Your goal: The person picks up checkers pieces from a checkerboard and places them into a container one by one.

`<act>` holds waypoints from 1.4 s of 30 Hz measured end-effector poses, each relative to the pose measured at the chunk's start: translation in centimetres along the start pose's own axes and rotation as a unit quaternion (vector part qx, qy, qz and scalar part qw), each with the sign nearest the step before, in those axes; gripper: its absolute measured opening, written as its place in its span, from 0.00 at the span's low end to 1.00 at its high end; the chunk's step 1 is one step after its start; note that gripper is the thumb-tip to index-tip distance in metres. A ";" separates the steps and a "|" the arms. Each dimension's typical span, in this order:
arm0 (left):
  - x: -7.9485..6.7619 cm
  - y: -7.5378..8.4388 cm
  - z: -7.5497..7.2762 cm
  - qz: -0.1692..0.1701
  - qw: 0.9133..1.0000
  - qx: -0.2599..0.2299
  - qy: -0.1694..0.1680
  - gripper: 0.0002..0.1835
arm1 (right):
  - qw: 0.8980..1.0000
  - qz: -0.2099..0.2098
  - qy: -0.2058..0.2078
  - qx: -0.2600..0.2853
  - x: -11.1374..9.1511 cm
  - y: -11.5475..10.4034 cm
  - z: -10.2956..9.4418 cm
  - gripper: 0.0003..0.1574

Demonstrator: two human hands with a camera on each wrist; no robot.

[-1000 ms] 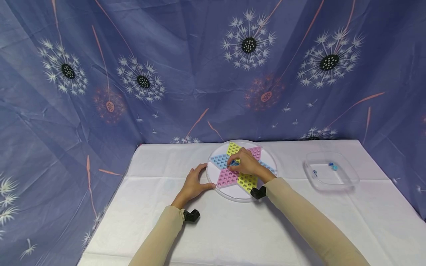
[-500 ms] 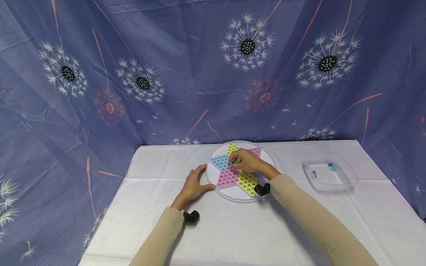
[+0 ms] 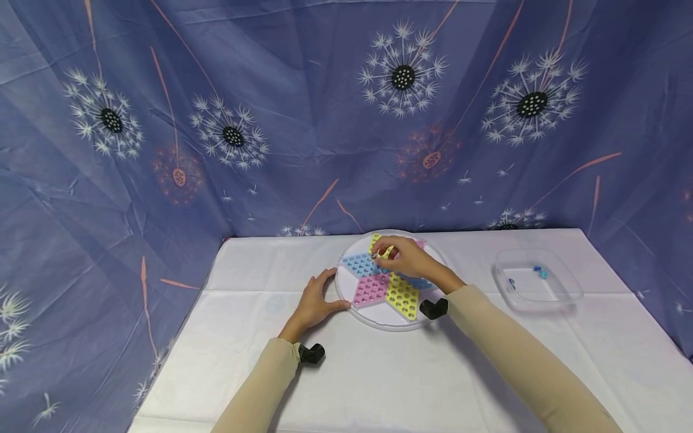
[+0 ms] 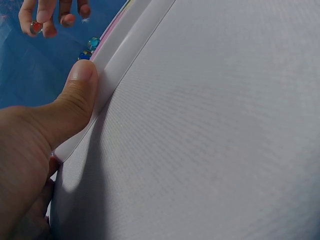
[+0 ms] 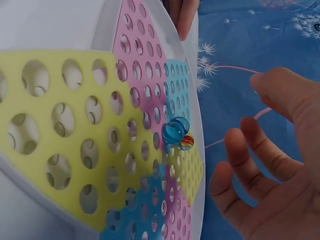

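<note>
A round white Chinese checkers board (image 3: 373, 313) with a pink, yellow and blue holed star lies at the table's back edge. My left hand (image 3: 316, 300) rests against its left rim, thumb and fingers spread apart along the edge. Over the star's middle, my right hand (image 3: 403, 255) pinches a small clear-and-orange marble (image 4: 36, 27) between thumb and forefinger, raised off the board. Blue marbles (image 5: 175, 131) sit together near the star's centre, beside a red-and-yellow marble (image 5: 186, 142). The right hand covers part of the star in the head view.
To the right of the board stands a clear plastic box (image 3: 509, 297) with a few blue marbles (image 3: 543, 274) inside. A white cloth (image 3: 379, 379) covers the table. Behind hangs a blue dandelion-print curtain (image 3: 308, 120).
My right hand has lifted from the star's middle and shifted slightly back and right, uncovering marbles there. My left hand has stayed at the rim.
</note>
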State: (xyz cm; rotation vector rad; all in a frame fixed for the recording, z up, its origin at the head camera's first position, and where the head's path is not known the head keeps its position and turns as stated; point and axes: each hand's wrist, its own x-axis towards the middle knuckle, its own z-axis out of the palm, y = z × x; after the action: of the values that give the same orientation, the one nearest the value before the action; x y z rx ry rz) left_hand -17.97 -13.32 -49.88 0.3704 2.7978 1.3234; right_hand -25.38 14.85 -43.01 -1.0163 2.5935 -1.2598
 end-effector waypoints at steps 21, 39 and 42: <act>0.0 0.0 0.1 -0.001 1.000 0.003 0.001 0.50 | 0.999 0.028 0.030 0.012 -0.7 1.0 -0.4 0.11; 0.0 0.2 0.0 -0.001 1.000 0.002 0.000 0.50 | 0.999 0.032 0.035 -0.004 -2.2 1.3 -2.1 0.12; 0.1 0.1 0.0 -0.003 1.000 0.006 -0.002 0.50 | 0.999 0.030 0.036 -0.013 -2.9 1.4 -2.9 0.13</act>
State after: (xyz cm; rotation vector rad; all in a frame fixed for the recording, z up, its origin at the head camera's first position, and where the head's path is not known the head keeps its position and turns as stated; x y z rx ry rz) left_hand -18.00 -13.25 -49.76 0.3637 2.8027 1.3042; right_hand -24.94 19.16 -42.72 -0.9052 2.6799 -1.2754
